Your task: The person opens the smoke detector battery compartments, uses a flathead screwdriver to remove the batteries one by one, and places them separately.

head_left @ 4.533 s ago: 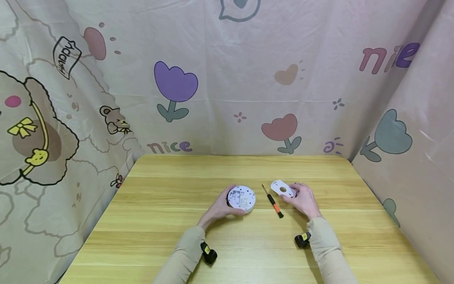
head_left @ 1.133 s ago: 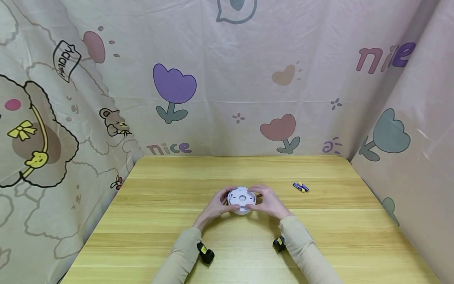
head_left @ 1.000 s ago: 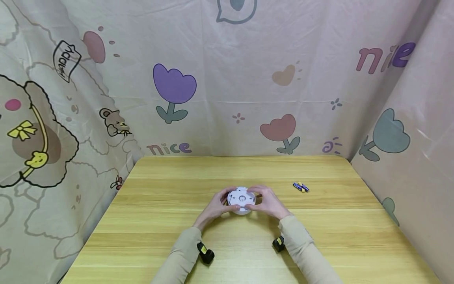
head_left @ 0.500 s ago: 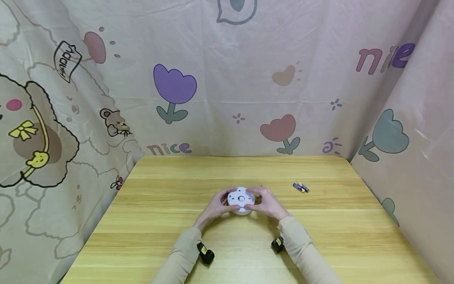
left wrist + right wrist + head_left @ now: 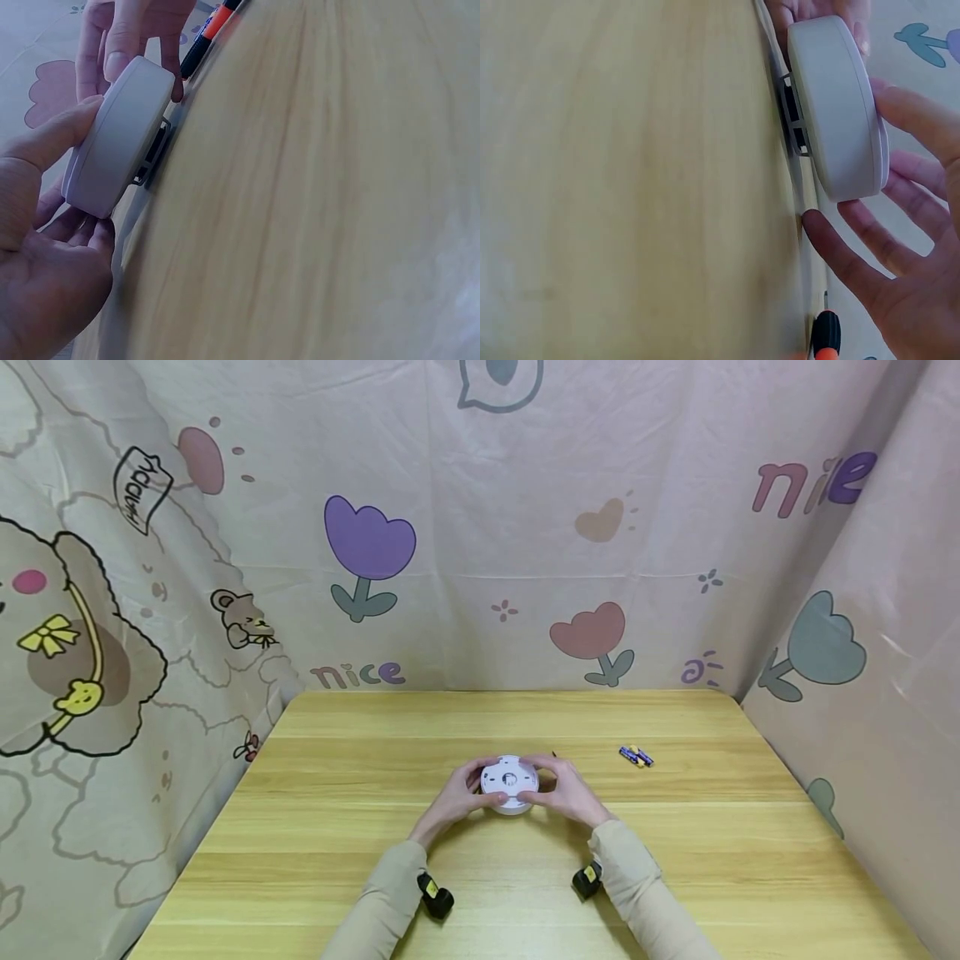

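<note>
A round white smoke detector (image 5: 836, 112), its flat mounting plate (image 5: 495, 782) facing up, is held between both hands just over the tabletop. Its dark slotted underside faces the table; whether it touches the wood I cannot tell. My left hand (image 5: 456, 797) grips the left edge, thumb at the plate's near side and fingers round the rim. My right hand (image 5: 568, 789) grips the opposite edge in the same manner, thumb and fingers on the plate's rim. Beside the right hand lies a black and orange screwdriver (image 5: 210, 41), mostly hidden by that hand in the head view.
Several small blue and yellow batteries (image 5: 636, 756) lie together at the back right of the wooden table (image 5: 360, 735). A patterned cloth (image 5: 480, 527) hangs behind the table and along both sides.
Earlier, the right hand held the mounting plate apart, right of the screwdriver. The plate now sits on the smoke detector with both hands gripping. Over the last second the plate has turned slightly.
</note>
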A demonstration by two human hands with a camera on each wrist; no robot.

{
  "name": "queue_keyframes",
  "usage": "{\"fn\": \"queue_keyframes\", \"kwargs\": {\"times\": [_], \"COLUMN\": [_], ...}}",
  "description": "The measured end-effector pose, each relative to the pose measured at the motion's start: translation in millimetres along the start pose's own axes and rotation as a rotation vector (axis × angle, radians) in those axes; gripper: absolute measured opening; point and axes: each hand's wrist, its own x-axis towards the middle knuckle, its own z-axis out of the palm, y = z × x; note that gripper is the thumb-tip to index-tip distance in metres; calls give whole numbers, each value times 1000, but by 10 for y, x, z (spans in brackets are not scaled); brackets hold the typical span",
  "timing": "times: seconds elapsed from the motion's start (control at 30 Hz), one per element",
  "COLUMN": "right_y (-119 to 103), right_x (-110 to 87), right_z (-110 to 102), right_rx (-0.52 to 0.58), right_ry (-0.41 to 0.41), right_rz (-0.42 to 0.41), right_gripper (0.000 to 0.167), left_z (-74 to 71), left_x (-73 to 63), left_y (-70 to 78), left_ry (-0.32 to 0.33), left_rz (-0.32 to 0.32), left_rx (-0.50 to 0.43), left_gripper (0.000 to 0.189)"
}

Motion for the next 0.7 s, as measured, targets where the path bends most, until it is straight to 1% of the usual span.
{"fn": "queue_keyframes", "kwargs": {"times": [0.13,0.23,0.37,0.5,0.6,0.7], "right_y": [2,2,9,36,60,84], "right_x": [-15,-26,-35,-36,-34,-31], "right_z": [11,13,17,17,13,10], "right_rx": [11,26,71,107,180,297], "right_ry": [17,18,2,-15,-43,-92], "right_rz": [11,41,84,98,104,122], "right_gripper": [61,62,64,67,68,70], "left_z": [-1,-3,-1,4,7,12], "left_x": [-2,-3,-1,1,1,2], "left_y": [-3,-8,-12,-14,-7,0], "left_ry": [1,-1,3,9,10,13], "left_rz": [9,16,0,-12,-19,-24], "left_rx": [0,-1,-16,-30,-36,-33], "left_gripper": [71,71,69,69,69,68]}}
